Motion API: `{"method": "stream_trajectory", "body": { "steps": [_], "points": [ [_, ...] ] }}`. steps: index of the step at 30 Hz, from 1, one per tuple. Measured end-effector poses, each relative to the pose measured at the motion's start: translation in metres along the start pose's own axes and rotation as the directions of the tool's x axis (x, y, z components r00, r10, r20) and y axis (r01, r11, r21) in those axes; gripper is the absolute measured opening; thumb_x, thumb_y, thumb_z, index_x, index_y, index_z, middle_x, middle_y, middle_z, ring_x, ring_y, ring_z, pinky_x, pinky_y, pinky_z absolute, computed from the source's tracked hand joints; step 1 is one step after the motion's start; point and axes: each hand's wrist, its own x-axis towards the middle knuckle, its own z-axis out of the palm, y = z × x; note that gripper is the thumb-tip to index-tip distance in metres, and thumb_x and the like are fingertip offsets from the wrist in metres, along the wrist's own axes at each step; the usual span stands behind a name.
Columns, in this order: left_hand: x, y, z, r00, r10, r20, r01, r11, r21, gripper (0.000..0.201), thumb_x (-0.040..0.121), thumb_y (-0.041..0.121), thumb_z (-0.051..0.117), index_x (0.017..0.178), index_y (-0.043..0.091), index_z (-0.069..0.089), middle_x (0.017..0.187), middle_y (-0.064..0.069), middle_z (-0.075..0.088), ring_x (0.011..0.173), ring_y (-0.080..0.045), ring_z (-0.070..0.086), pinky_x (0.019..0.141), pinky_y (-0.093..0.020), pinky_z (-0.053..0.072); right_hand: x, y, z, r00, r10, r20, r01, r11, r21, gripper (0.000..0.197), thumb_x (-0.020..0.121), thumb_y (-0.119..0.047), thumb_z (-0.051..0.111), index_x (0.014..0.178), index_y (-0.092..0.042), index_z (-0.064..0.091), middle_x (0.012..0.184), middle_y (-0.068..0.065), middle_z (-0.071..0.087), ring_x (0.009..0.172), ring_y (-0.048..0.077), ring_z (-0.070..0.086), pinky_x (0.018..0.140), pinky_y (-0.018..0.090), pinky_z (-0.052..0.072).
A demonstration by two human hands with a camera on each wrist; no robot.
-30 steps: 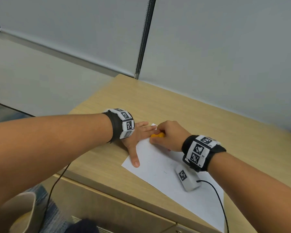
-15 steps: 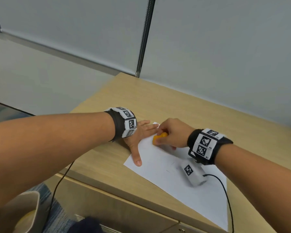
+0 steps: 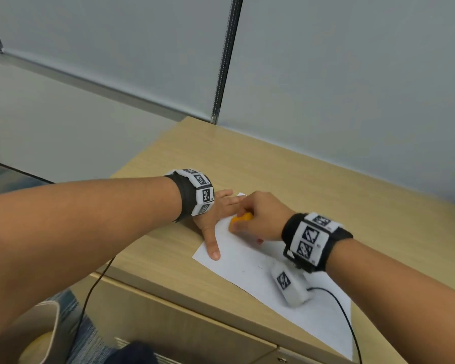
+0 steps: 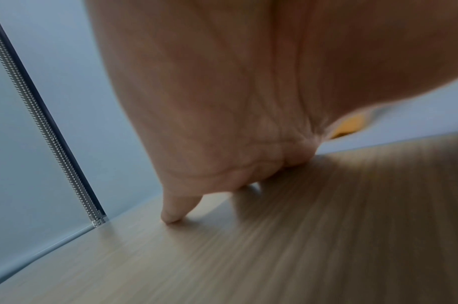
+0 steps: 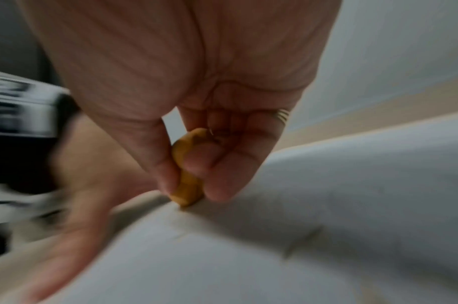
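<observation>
The right hand pinched a small orange eraser between thumb and curled fingers. The right wrist view showed the thumb on one face of it and a fingertip on the other, with its lower end pressed onto a white sheet of paper. The eraser sat under the fingertips of that hand, just beside the left hand, near the sheet's far corner.

The left hand lay spread and flat, holding nothing. Its thumb stretched toward the person and rested on the edge of the paper, while its fingers pointed toward the right hand and passed behind that hand's knuckles. The left wrist view showed one fingertip touching the bare wooden worktop, with the heel of the palm lifted a little above it. Whether the other fingers pressed the sheet could not be told.

Faint marks showed on the paper on the near side of the right hand. A small white device bearing a black-and-white tag lay on the sheet just below the right wrist, and a thin black cable ran from it toward the person. Both wrists wore dark bands with tagged white blocks.
</observation>
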Motion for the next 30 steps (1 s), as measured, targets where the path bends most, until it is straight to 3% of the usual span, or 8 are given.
{"method": "stream_trajectory", "body": {
  "steps": [3,7,12,17,20,23,26,30],
  "points": [
    [0.003,-0.002,0.001,1.000,-0.016,0.001,0.016,1.000,0.007,0.133,0.073,0.061,0.078,0.154,0.030,-0.022,0.162,0.002,-0.029,0.147,-0.016,-0.028,0.104,-0.032,-0.015,-0.012,0.001,0.004,0.998,-0.043,0.043,0.045,0.998,-0.050,0.020,0.083,-0.033,0.080,0.087,-0.016,0.071,0.070,-0.003,0.067,0.046,0.007,0.063,0.055,0.027,0.054],
    [0.006,-0.002,0.005,0.999,-0.050,0.015,0.050,0.999,0.021,0.138,0.070,0.065,0.078,0.154,0.026,-0.024,0.162,0.005,-0.030,0.148,-0.017,-0.027,0.111,-0.039,-0.012,0.006,0.014,-0.015,0.979,0.113,-0.167,-0.115,0.993,-0.004,0.020,0.084,-0.031,0.076,0.082,-0.011,0.071,0.074,0.004,0.070,0.050,0.018,0.070,0.052,0.027,0.056],
    [0.004,-0.003,0.002,1.000,-0.016,0.019,0.016,1.000,0.010,0.128,0.072,0.064,0.077,0.156,0.033,-0.015,0.160,0.003,-0.033,0.147,-0.021,-0.029,0.099,-0.032,-0.014,-0.015,-0.010,0.010,0.992,-0.047,0.115,0.052,0.998,-0.040,0.023,0.083,-0.034,0.079,0.088,-0.014,0.070,0.069,0.004,0.073,0.048,0.017,0.067,0.055,0.033,0.058],
    [0.004,-0.001,0.003,0.999,-0.032,0.002,0.032,0.999,0.031,0.136,0.071,0.065,0.077,0.155,0.026,-0.022,0.161,0.007,-0.030,0.149,-0.019,-0.025,0.110,-0.040,-0.013,0.007,0.008,-0.015,0.988,0.112,-0.109,-0.117,0.992,-0.041,0.019,0.087,-0.032,0.073,0.085,-0.014,0.068,0.078,0.002,0.069,0.046,0.017,0.069,0.056,0.032,0.060],
    [0.005,-0.005,0.002,0.999,-0.035,0.021,0.035,0.999,0.020,0.132,0.069,0.066,0.078,0.157,0.033,-0.015,0.161,0.005,-0.031,0.148,-0.022,-0.027,0.115,-0.046,-0.011,-0.011,-0.007,0.007,0.998,-0.009,0.063,0.013,0.998,-0.064,0.020,0.086,-0.034,0.073,0.091,-0.016,0.066,0.069,0.001,0.071,0.045,0.012,0.066,0.059,0.034,0.060],
    [0.013,-0.009,0.007,0.999,-0.035,0.038,0.035,0.999,-0.003,0.144,0.058,0.077,0.077,0.154,0.034,-0.022,0.160,0.003,-0.033,0.147,-0.025,-0.030,0.117,-0.047,-0.012,-0.011,-0.004,0.002,0.997,0.035,0.074,-0.032,0.999,-0.039,0.025,0.087,-0.037,0.075,0.095,-0.015,0.068,0.052,-0.005,0.066,0.043,0.012,0.062,0.060,0.031,0.058],
    [0.016,-0.011,0.009,0.999,-0.038,0.028,0.038,0.999,0.002,0.163,0.029,0.093,0.055,0.155,0.025,-0.024,0.161,0.002,-0.030,0.148,-0.024,-0.028,0.118,-0.042,-0.014,-0.004,0.014,-0.014,0.986,0.158,-0.048,-0.160,0.985,-0.057,0.031,0.088,-0.035,0.070,0.096,-0.005,0.069,0.058,0.007,0.071,0.042,0.017,0.061,0.054,0.024,0.053],
    [0.016,-0.011,0.007,0.998,-0.055,0.035,0.054,0.998,0.016,0.163,0.026,0.092,0.052,0.155,0.026,-0.023,0.161,0.006,-0.030,0.149,-0.021,-0.025,0.121,-0.047,-0.009,-0.018,0.033,-0.017,0.969,0.247,0.022,-0.248,0.964,0.100,0.028,0.087,-0.030,0.075,0.098,-0.006,0.066,0.064,0.009,0.067,0.045,0.019,0.061,0.049,0.027,0.054]
  ]
}}
